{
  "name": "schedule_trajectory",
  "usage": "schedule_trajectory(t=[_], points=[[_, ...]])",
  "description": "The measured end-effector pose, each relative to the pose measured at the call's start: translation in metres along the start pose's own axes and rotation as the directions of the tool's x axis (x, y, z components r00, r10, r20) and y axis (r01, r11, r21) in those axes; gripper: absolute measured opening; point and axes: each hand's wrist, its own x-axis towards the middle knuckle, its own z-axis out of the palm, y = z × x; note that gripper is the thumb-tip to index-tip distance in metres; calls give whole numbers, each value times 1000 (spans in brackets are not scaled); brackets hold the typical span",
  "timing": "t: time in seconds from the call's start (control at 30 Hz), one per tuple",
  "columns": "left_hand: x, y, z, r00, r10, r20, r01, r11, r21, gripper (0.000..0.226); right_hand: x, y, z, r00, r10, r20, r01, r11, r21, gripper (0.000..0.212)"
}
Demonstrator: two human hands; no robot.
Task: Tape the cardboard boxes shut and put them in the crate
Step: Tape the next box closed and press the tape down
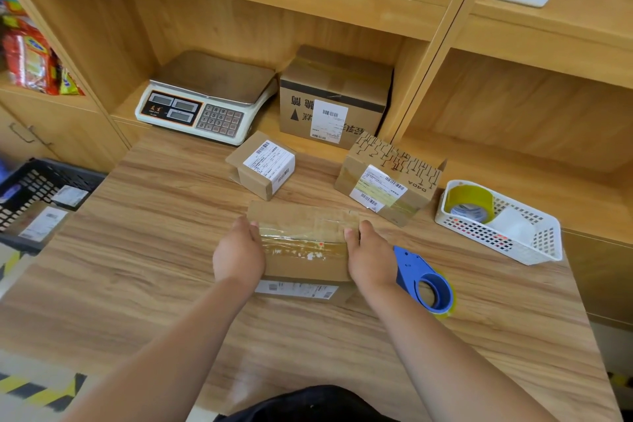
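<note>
- Box lies between left hand and right hand, each gripping one end.
- Likely light and stiff, glossy on top; lift by the bare cardboard ends.
- Crate: well left of the left hand.

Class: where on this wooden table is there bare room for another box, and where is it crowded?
Free: the left stretch between the black plastic crate and the flat cardboard box; the near-right corner beside the blue tape dispenser. Crowded: the back right, around the white plastic basket.
</note>
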Motion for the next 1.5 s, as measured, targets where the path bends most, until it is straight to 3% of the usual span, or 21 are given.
schedule_trajectory(t=[0.4, 0.67, 0.8, 0.9, 1.0, 1.1, 1.2, 1.3, 1.43, 1.5], points=[[4, -2, -5, 999, -34, 41, 41, 984, -171, 33, -14, 17, -4, 997, 54, -47, -42, 974, 225, 37], [15, -22, -21, 991, -122, 50, 131, 949, -288, 40, -21, 14, 7, 980, 141, 143, -186, 908, 375, 24], [22, -42, -33, 985, -164, 55, 173, 916, -363, 38, -28, -7, 9, 955, 139, 263, -241, 881, 406, 53], [22, -49, -38, 988, -156, 1, 149, 939, -311, 36, -31, -25, 8, 954, 128, 269, -244, 856, 455, 59], [19, -52, -41, 987, -142, -77, 116, 956, -269, 34, -30, -37, 10, 939, 171, 300, -298, 840, 454, 94], [19, -62, -47, 980, -91, -177, 53, 977, -209, 38, -31, -50, 9, 909, 167, 382, -351, 802, 483, 88], [20, -68, -55, 970, 63, -236, -74, 996, -40, 32, -30, -56, 13, 916, 105, 388, -314, 790, 527, 87], [9, -48, -58, 970, 158, -184, -175, 981, -81, 29, -33, -69, 15, 927, 103, 361, -293, 799, 525, 106], [-11, -14, -56, 996, 90, -13, -91, 977, -190, 57, -36, -81, 21, 955, 123, 268, -234, 870, 434, 112], [-15, -8, -59, 997, 55, 63, -36, 963, -266, 60, -39, -87, 20, 967, 126, 220, -206, 896, 393, 110]])
